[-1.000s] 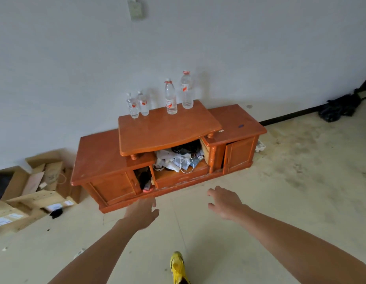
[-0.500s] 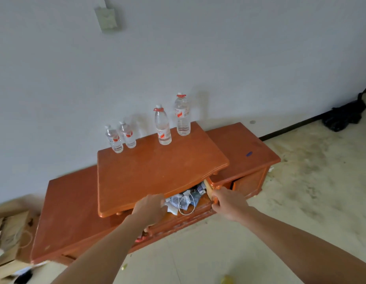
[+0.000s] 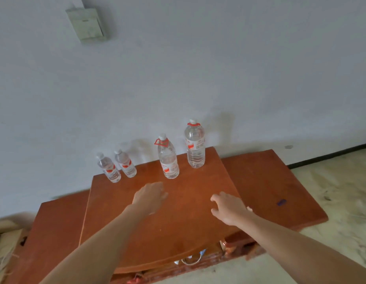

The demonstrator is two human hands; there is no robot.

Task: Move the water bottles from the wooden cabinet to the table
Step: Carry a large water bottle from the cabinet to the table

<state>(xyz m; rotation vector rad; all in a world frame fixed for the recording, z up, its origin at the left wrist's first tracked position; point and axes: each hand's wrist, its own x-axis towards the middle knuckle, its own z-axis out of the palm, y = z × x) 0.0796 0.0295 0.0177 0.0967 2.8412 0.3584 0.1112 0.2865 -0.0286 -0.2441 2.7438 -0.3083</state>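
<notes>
Several clear water bottles stand upright along the back of the wooden cabinet's raised top (image 3: 190, 228). Two small bottles (image 3: 109, 168) (image 3: 125, 163) are at the left. A taller bottle (image 3: 167, 158) with a red neck ring is in the middle, and the tallest bottle (image 3: 194, 145) stands at the right. My left hand (image 3: 150, 196) hovers over the top, just in front of the middle bottle, fingers relaxed and empty. My right hand (image 3: 229, 208) hovers further right, fingers spread, empty, short of the tallest bottle.
The white wall rises right behind the bottles, with a switch box (image 3: 86, 24) high up. Lower cabinet wings (image 3: 274, 187) extend left and right. Cardboard (image 3: 3, 249) lies at the far left. Clutter shows in the open shelf (image 3: 190, 261) under the top.
I have come closer to the cabinet. Both hands rose from the cabinet's front edge and now reach over its top toward the bottles.
</notes>
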